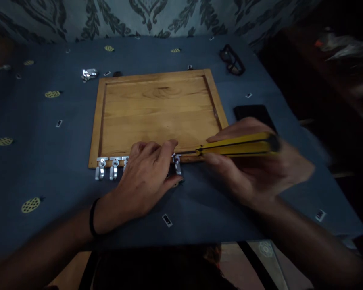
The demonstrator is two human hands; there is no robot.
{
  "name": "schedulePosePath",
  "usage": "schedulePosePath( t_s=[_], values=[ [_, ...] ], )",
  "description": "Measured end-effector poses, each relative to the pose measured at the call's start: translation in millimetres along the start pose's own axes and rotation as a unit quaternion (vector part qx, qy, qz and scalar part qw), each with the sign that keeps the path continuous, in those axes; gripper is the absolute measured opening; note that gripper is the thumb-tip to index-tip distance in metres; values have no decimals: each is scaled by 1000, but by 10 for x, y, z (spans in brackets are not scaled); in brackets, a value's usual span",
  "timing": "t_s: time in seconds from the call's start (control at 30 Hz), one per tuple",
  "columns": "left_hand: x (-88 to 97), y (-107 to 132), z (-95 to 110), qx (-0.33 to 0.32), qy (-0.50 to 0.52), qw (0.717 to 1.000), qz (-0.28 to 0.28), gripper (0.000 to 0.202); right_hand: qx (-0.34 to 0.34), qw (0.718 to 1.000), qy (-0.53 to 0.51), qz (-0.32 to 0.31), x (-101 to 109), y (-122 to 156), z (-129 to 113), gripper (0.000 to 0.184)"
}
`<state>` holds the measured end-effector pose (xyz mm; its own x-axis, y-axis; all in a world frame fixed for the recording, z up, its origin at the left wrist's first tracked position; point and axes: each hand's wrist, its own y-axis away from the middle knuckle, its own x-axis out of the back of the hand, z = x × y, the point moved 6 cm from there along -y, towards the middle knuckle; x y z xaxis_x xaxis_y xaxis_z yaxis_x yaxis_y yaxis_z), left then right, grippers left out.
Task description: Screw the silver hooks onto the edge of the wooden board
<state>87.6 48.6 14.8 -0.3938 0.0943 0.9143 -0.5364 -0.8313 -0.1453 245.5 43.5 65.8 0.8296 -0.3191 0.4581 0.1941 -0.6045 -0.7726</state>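
My right hand [257, 177] is wrapped round the yellow-and-black handle of a screwdriver [238, 146], which lies nearly level and points left. Its tip meets a metal coat hook [177, 162] at the near edge of a framed wooden board [160, 108]. Across that same edge rests my left hand [148, 173], thumb below and fingers above, closed about the hook. To its left, silver hooks [114, 168] sit in a row along the edge, one partly covered by my fingers. The screw under the tip is too small to make out.
The board lies on a blue patterned cloth [63, 161]. Loose silver hooks [89, 74] lie beyond its far left corner. Dark-framed glasses [231, 60] are at the back right, and a black flat object [254, 112] is partly behind my right hand. A patterned backdrop [115, 20] borders the far side.
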Motion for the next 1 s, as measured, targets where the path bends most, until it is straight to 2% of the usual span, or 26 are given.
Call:
schedulePosePath(
  t_s=[0.07,0.17,0.23,0.33,0.47,0.67,0.87,1.0],
  values=[
    [0,5,5,-6,-2,1000,-1,54,-7,1000,-3,21,56,-2,-11,12],
    [4,11,14,-18,-5,1000,1,57,-82,994,11,64,130,5,55,8],
    [6,14,17,-23,-9,1000,3,59,-103,992,2,76,143,15,86,6],
    [2,15,14,-22,-10,1000,0,58,-94,995,-33,30,80,26,107,12],
    [5,13,16,-25,-18,1000,3,58,-117,992,-41,-21,9,49,167,17],
    [9,18,25,-37,-32,999,15,61,-65,997,-27,-23,-37,17,114,14],
    [-7,22,20,-34,-29,999,13,61,-76,996,7,-40,-60,26,113,12],
    [-6,15,21,-31,-23,999,10,56,-4,997,55,-50,-46,-5,33,15]
  ],
)
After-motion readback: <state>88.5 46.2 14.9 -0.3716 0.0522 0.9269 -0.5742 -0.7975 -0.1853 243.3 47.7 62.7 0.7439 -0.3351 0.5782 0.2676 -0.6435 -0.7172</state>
